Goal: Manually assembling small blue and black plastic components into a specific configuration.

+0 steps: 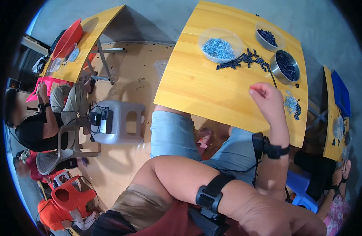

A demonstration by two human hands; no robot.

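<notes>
Pale bits (290, 101) piled on the surface (196, 84), near right, black parts (297, 112) along their right edge. Right grip (268, 98) just left of pile, fingertips drawn together; cannot tell if anything is pinched. Left grip (281, 214) crosses to right forearm, fingers hidden, state unclear. Farther: steel bowl (278, 76) and clear bowl (281, 40), both with black parts. Far left, wider bowl (219, 32) of blue bits.

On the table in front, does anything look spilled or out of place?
Possibly. Loose black pieces lie scattered on the table beside the steel bowl, which holds similar ones. They may be spilled, or placed deliberately.
</notes>
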